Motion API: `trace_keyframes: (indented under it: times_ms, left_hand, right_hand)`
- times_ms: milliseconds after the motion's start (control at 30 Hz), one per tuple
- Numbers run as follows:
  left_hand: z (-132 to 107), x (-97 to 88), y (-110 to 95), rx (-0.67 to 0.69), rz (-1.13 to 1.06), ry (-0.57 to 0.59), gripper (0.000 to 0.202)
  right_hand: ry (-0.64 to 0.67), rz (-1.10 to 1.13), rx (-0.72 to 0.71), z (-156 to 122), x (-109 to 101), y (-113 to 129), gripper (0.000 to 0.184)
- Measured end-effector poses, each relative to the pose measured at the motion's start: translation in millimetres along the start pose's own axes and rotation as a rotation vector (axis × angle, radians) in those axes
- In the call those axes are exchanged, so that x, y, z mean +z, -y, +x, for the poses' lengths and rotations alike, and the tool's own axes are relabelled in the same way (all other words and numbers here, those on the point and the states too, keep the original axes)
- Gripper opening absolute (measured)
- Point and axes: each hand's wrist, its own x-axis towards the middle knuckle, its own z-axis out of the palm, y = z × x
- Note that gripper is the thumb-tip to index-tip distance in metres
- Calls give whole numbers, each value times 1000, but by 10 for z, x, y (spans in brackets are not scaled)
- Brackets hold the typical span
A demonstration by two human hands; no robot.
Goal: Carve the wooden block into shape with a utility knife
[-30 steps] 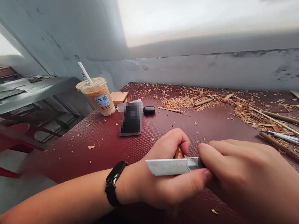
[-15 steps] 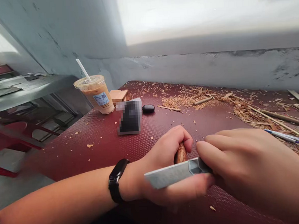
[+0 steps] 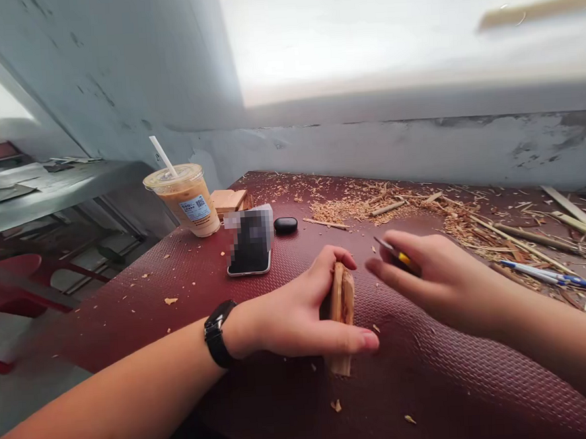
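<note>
My left hand [image 3: 298, 305], with a black band on its wrist, is closed round a small piece of wood [image 3: 344, 296]. The wood stands on edge over the dark red table, and its lower end shows below my thumb. To the right of it, my right hand [image 3: 440, 277] grips a utility knife [image 3: 403, 259]. Only a bit of its yellow-and-dark handle and a short stretch of thin blade [image 3: 384, 244] show; my fingers hide the rest. The blade is apart from the wood.
A lidded iced-drink cup [image 3: 187, 203] with a straw stands at the table's left, near wooden blocks [image 3: 228, 200]. A phone [image 3: 249, 245] and a black earbud case [image 3: 286, 225] lie ahead. Wood shavings [image 3: 346, 206], sticks [image 3: 537, 236] and pens [image 3: 549, 273] cover the right rear.
My right hand has lifted the knife off to the right, away from the wood and my left hand. The wood is now more upright and shows more. The view has tilted slightly upward.
</note>
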Motion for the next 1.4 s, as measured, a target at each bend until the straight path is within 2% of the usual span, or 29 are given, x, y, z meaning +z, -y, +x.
trace_keyframes:
  times_ms: [67, 167, 333, 500, 633, 767, 900, 1033, 1167, 1300, 1400]
  left_hand:
    - [-3, -27, 28, -49, -31, 51, 73]
    - [-14, -44, 35, -12, -67, 79, 76]
    - [-32, -103, 21, 47, 25, 22, 68]
    - [-17, -179, 53, 120, 284, -192, 73]
    - [-3, -200, 73, 137, 371, -218, 74]
    - [-5, -179, 87, 139, 351, -228, 75]
    - [4, -121, 102, 135, 255, -223, 61]
    - [25, -64, 74, 117, 191, -215, 43]
    - [39, -50, 1, 114, 196, -166, 29]
    - [63, -119, 3, 118, 204, -163, 37]
    - [97, -270, 74, 111, 254, -288, 50]
  right_hand:
    - [1, -55, 183, 77, 20, -200, 20]
    - [-6, -118, 279, 128, 108, -432, 10]
    - [21, -194, 266, 114, 257, -481, 14]
    - [31, -230, 240, 102, 312, -431, 25]
    - [19, -200, 212, 109, 288, -425, 24]
    - [-26, -82, 141, 74, 112, -265, 24]
    - [12, 196, 59, -79, -26, 22, 49]
    - [26, 453, 32, -275, 86, 169, 34]
    - [-41, 547, 38, -399, 246, 125, 27]
    - [-79, 595, 10, -438, 321, 31, 26]
    - [-115, 607, -15, -437, 366, -13, 26]
